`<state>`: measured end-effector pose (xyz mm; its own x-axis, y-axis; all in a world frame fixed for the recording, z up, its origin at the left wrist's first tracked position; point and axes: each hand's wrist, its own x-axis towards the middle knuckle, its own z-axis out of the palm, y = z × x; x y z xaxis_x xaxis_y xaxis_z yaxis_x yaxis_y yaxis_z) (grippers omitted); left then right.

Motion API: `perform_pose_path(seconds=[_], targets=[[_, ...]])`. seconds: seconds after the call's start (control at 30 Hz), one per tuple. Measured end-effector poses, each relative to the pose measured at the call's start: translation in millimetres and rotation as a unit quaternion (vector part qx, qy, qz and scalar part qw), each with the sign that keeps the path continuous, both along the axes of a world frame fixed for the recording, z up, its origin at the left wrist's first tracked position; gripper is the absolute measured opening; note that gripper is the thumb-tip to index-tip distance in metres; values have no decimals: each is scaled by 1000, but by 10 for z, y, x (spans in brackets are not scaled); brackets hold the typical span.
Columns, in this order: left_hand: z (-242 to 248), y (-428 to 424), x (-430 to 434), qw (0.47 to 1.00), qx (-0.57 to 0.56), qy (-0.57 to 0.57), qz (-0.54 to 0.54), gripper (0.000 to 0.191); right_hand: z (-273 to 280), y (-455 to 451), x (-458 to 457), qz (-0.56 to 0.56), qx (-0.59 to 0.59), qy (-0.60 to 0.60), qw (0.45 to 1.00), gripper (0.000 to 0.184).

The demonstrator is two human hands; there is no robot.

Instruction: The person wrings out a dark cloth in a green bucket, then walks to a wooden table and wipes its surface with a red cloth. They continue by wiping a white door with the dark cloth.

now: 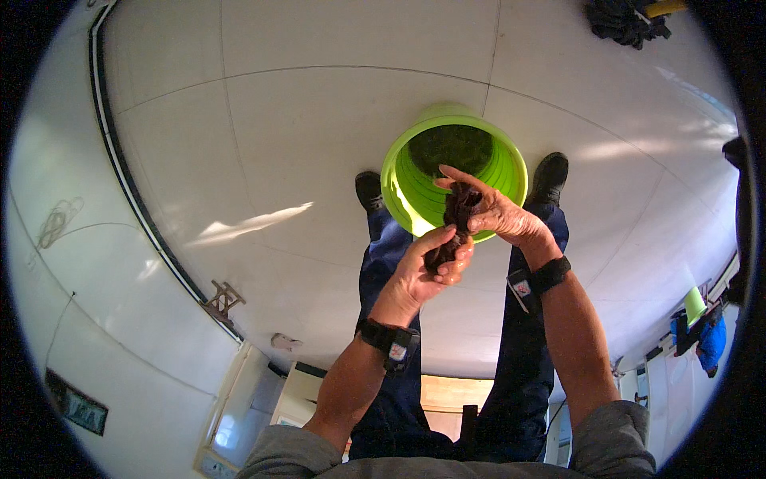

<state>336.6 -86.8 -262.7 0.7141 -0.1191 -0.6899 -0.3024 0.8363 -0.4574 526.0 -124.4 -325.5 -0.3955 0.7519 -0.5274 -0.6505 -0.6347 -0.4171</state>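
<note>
My left hand (pixel 428 263) is closed around the lower end of a dark reddish-brown, wet-looking wad (pixel 461 206), perhaps bunched cloth. The upper part of the wad lies in my right hand (pixel 494 206), pinched between thumb and palm with the other fingers stretched out. Both hands are over the near rim of a lime-green plastic bucket (pixel 390 173), which stands on the floor between my feet. Dark contents (pixel 452 146) show at the bottom of the bucket; whether they are water or something else I cannot tell.
Pale floor panels (pixel 311 132) surround the bucket. My black shoes (pixel 550 173) flank it. A dark heap (pixel 628 24) lies at the far right. A small wooden stool (pixel 223 301) stands by the left wall. At the right edge are a person in blue (pixel 711 341) and another green container (pixel 695 305).
</note>
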Motion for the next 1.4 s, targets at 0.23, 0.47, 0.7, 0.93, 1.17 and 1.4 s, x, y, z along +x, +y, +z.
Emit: perform_pose_path(seconds=[0.23,0.47,0.7,0.93,1.17,1.4], targets=[[126,81,32,1000,5,3,-27,29,86,248,134,113,29,-94,989,42],[10,170,31,967,127,56,-216,20,190,261,74,196,205,-411,866,23],[-328,137,70,769,434,181,-432,17,-78,133,-130,200,371,-617,664,16],[-563,64,11,362,712,202,-566,26,-281,-148,-347,252,169,-631,714,16],[-792,118,23,135,776,126,-602,5,-548,-515,-523,216,126,-680,689,5],[-589,126,-5,175,719,243,-628,39,-103,-257,-531,94,10,-654,751,13]])
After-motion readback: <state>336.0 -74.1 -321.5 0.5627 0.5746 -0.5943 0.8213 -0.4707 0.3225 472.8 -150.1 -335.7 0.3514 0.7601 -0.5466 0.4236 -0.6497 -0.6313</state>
